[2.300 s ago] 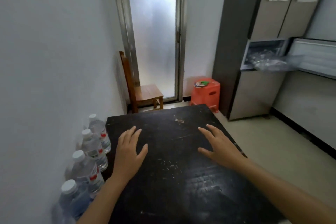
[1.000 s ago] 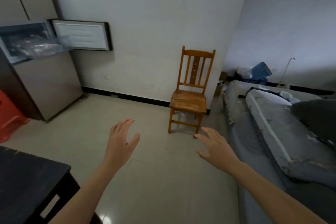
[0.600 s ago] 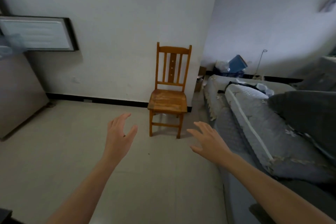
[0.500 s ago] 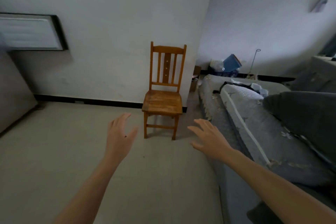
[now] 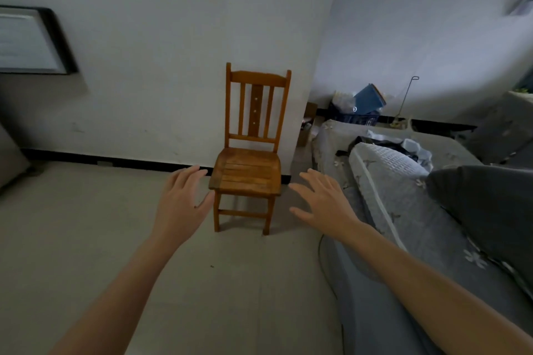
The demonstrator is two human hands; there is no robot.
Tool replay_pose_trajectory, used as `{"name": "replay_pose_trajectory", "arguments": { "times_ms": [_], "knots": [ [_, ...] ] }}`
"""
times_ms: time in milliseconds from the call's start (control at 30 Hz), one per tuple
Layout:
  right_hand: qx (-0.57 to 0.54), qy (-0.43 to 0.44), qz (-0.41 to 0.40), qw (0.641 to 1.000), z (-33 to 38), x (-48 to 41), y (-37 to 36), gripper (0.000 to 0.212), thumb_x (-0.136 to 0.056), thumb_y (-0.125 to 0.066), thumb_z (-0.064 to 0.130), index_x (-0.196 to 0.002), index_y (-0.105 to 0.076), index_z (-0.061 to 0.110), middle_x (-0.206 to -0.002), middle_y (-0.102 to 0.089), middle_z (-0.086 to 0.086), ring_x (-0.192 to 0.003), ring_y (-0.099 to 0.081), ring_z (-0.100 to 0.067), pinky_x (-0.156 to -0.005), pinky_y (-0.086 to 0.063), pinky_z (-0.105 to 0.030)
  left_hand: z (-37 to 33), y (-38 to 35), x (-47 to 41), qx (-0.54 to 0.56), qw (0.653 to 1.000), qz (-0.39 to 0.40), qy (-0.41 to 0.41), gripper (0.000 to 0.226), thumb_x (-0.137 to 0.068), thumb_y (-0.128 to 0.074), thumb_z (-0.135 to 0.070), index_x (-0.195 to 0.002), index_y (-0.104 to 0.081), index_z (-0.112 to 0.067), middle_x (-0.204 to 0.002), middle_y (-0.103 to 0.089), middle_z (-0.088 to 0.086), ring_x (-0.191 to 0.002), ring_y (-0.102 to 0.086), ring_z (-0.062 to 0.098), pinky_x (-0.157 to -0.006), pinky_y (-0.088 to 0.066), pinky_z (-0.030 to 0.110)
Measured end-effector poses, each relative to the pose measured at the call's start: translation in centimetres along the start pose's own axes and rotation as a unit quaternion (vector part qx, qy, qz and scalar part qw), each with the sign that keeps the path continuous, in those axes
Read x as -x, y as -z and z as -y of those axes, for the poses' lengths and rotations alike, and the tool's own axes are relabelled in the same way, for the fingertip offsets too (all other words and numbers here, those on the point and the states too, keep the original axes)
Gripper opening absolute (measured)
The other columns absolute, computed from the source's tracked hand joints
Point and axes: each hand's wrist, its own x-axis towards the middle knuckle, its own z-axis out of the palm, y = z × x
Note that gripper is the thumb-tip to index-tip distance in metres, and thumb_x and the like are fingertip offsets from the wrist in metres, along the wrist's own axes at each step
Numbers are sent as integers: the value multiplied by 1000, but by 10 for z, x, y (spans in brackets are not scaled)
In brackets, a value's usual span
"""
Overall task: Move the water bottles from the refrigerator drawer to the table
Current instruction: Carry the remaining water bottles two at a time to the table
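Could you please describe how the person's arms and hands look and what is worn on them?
Both forearms are bare to the frame's edge; no sleeves show. The left hand and right hand carry no gloves, rings or watch. A small dark spot sits near the left thumb.

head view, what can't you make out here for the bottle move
Water bottles, table and refrigerator drawer: outside the head view's edges.
Dark-framed panel: cut by the left edge, blurred.
Clutter by the far wall: too small, partly behind the grey bedding.
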Motion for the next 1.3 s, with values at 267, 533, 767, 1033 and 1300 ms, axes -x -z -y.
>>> {"name": "replay_pose_trajectory", "arguments": {
  "times_ms": [267, 533, 767, 1033, 1300],
  "knots": [
    [-41, 54, 5, 998, -83, -74, -8, 65, -86, -27, 61, -139, -37, 25, -151, -24, -7, -142, -10, -24, -114, -5, -41, -26, -49, -68, -2, 999, -32, 43, 44, -85, -59, -22, -122, -52, 0, -127, -53, 16, -122, -41, 32, -102, -32, 39],
    [-66, 142, 8, 988, -128, -173, -4, 51, -94, -40, 48, -139, -34, 27, -154, -16, -3, -143, -2, -22, -115, -3, -41, -51, -69, -118, -32, 986, -112, 120, 47, -82, -55, -26, -121, -53, 1, -125, -54, 17, -120, -43, 34, -100, -31, 37],
    [-103, 231, 1, 967, -108, -247, -32, 50, -93, -42, 46, -139, -36, 26, -153, -19, -2, -143, -5, -22, -115, -3, -40, -14, -59, -116, -105, 961, -142, 213, 61, -78, -42, -44, -118, -56, 0, -120, -58, 18, -113, -46, 38, -98, -34, 42],
    [-105, 317, -43, 942, -53, -356, -57, 50, -92, -47, 45, -136, -43, 22, -150, -27, -8, -141, -14, -26, -113, -12, -42, 57, -39, -152, -137, 931, -195, 275, 50, -79, -55, -27, -120, -54, 1, -120, -56, 21, -114, -46, 40, -98, -34, 45],
    [-82, 387, -127, 910, 4, -486, -53, 45, -67, -63, 41, -102, -69, 13, -107, -65, -19, -102, -61, -41, -77, -50, -50, 140, -10, -223, -155, 918, -241, 274, 54, -77, -50, -32, -120, -54, 1, -119, -58, 22, -112, -49, 40, -97, -37, 47]
  ]
}}
